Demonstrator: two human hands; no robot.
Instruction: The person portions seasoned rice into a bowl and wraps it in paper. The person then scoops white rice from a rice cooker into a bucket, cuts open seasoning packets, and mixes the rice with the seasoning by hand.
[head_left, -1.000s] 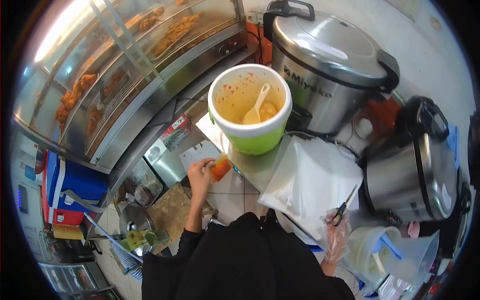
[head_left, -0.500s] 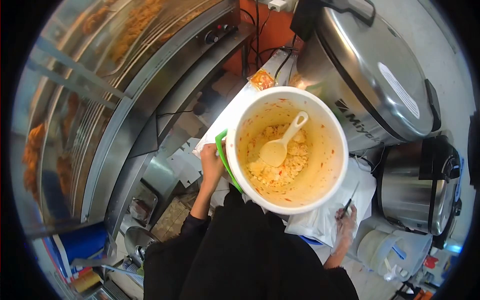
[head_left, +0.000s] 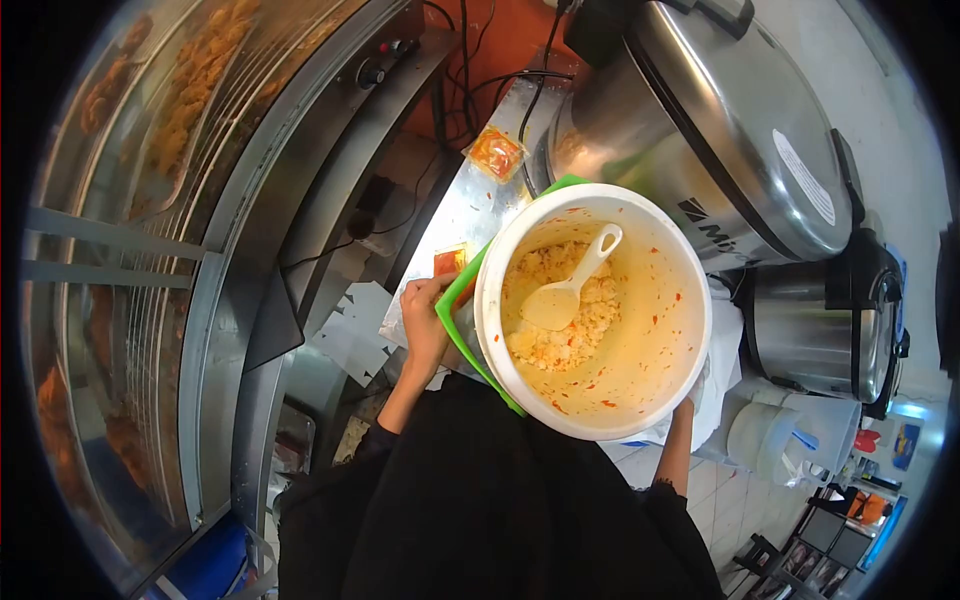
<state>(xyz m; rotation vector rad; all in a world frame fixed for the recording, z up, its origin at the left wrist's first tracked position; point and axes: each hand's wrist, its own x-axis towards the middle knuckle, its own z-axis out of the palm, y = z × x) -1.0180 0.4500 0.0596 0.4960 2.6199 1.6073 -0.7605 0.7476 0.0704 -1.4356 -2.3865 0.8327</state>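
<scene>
A deep white bucket (head_left: 690, 330) tilts toward me, its inside smeared with orange specks. Yellowish fried rice (head_left: 575, 345) lies at the bottom with a cream rice paddle (head_left: 550, 305) resting on it. Around the bucket's left side shows a green square rim (head_left: 462, 335). My left hand (head_left: 425, 315) is closed at that rim's left corner, its fingertips partly hidden. On the right, my right hand is behind the bucket's lower edge; the bare forearm shows, but the fingers do not.
Packets of orange-red sauce (head_left: 496, 153) lie on the metal counter (head_left: 450, 215). A large steel rice cooker (head_left: 700, 130) stands beyond the bucket, a smaller cooker (head_left: 810, 335) to the right. A glass food warmer (head_left: 220, 250) runs along the left. White tubs (head_left: 765, 430) stand lower right.
The bucket has shifted slightly right, exposing more green rim and a second sauce packet. My right hand, which held a slim dark-handled tool over white plastic, has moved behind the bucket; the tool is out of sight.
</scene>
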